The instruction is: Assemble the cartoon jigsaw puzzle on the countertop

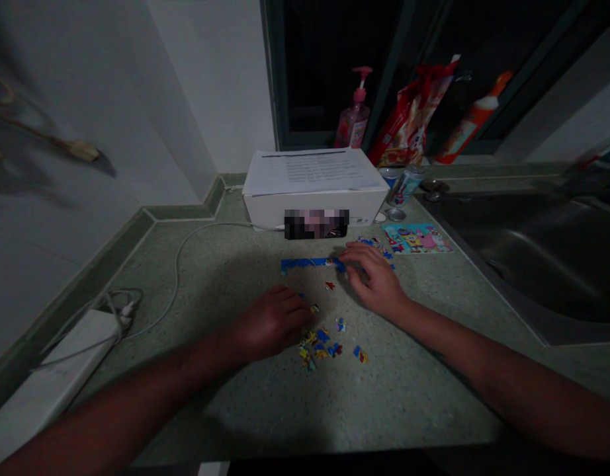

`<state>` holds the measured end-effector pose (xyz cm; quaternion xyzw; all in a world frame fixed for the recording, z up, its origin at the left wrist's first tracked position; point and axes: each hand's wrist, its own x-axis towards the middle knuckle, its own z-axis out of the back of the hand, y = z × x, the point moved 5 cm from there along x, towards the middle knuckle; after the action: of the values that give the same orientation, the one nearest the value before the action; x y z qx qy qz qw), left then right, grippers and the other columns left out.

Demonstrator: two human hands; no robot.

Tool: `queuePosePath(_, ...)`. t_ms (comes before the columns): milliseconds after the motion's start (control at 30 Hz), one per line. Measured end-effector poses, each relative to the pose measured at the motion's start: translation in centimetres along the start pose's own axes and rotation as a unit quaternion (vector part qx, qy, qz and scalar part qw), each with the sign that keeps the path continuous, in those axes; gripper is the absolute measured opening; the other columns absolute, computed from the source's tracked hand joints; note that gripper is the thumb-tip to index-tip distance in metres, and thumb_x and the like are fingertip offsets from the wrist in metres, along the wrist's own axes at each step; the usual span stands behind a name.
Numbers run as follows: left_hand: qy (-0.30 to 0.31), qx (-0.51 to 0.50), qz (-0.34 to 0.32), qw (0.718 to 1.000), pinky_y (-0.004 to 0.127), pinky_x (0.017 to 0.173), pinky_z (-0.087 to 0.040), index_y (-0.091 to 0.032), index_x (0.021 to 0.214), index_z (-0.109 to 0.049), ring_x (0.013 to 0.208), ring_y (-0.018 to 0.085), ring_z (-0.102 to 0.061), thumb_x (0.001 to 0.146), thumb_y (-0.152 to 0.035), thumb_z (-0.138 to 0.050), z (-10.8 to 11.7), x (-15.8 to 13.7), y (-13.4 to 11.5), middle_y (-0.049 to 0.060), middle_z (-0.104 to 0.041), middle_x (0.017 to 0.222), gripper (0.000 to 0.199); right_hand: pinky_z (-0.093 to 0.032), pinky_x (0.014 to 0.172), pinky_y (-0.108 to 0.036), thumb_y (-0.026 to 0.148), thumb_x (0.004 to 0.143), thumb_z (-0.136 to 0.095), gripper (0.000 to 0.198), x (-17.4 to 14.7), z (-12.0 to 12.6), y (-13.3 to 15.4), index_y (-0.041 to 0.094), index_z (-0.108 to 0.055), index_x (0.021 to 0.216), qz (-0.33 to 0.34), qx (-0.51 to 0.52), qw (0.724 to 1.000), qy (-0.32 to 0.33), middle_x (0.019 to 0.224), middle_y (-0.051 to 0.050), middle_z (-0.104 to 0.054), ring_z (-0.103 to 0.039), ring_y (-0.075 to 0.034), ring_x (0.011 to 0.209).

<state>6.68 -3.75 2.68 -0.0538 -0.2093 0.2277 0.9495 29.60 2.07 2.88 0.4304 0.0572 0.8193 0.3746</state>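
Observation:
A blue strip of joined jigsaw pieces (pixel 307 262) lies across the counter. At its right end rests my right hand (pixel 373 276), its fingers stretched forward and the thumb apart, seemingly holding nothing. My left hand (pixel 278 322) is low over the counter, fingers curled together, their tips in shadow; what they hold, if anything, is hidden. Close to it lies a heap of loose jigsaw pieces (pixel 321 336). A red piece (pixel 329 285) sits between the hands, and a blue and yellow piece (pixel 360 354) lies farther right. More pieces (pixel 372 244) are partly behind my right hand.
A colourful cartoon picture card (pixel 418 238) lies beside the sink (pixel 548 258). A phone (pixel 315 225) on a white cable leans against a white box (pixel 315 175). A can (pixel 407 185) stands near the box. At left is a white power strip (pixel 57 377).

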Motion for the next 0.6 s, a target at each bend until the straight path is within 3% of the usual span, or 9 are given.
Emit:
queuePosePath(233,-0.013,-0.059,0.082,0.995,0.040,0.087,-0.057,-0.023,0.113,-0.068,0.094,0.022,-0.071,0.105,-0.023,-0.058,0.2,-0.2,1.2,0.005,-0.077,0.103,0.012,-0.052,0.108,-0.059,0.015,0.094,-0.056,0.031,0.0,-0.1,0.1,0.029,-0.069,0.118,0.000,0.013,1.000,-0.002,0.115,-0.006,-0.076,-0.068,-0.031,0.122)
queuePosePath(367,-0.027,-0.131,0.140,0.981,0.032,0.082,-0.056,-0.019,0.105,-0.072,0.092,0.019,-0.071,0.103,-0.015,-0.060,1.4,0.1,1.3,0.005,-0.077,0.099,0.013,-0.051,0.109,-0.061,0.014,0.093,-0.057,0.033,-0.1,-0.3,0.2,0.030,-0.070,0.119,-0.003,0.014,1.000,-0.002,0.116,-0.007,-0.076,-0.067,-0.031,0.123)
queuePosePath(600,0.144,-0.207,0.187,0.949,0.027,0.083,-0.054,-0.022,0.108,-0.078,0.091,0.017,-0.073,0.099,-0.012,-0.062,4.0,0.0,0.7,0.002,-0.080,0.104,0.021,-0.052,0.109,-0.060,0.014,0.095,-0.055,0.029,-0.3,-0.7,0.5,0.027,-0.068,0.119,0.016,0.013,1.000,0.012,0.117,-0.008,-0.075,-0.067,-0.030,0.123)
